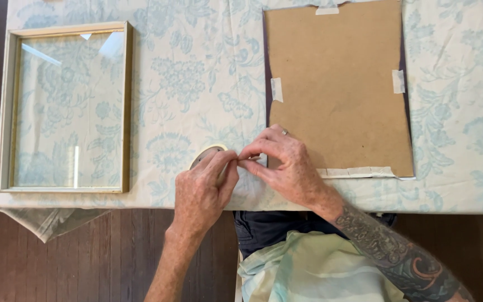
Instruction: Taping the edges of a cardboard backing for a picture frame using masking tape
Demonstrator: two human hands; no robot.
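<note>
Floral-cloth table (197,67): glazed frame (67,107) left, brown backing board (339,89) right, tape roll (207,155) between.

Picture frame (65,106) lies flat on the bench (197,72) at its left end, near the front edge. Backing board (336,89) lies right of centre, reaching toward the far edge. Tape roll (205,155) sits between them, by the front edge, just left of the board's near-left corner, under the left hand (201,193).
</note>
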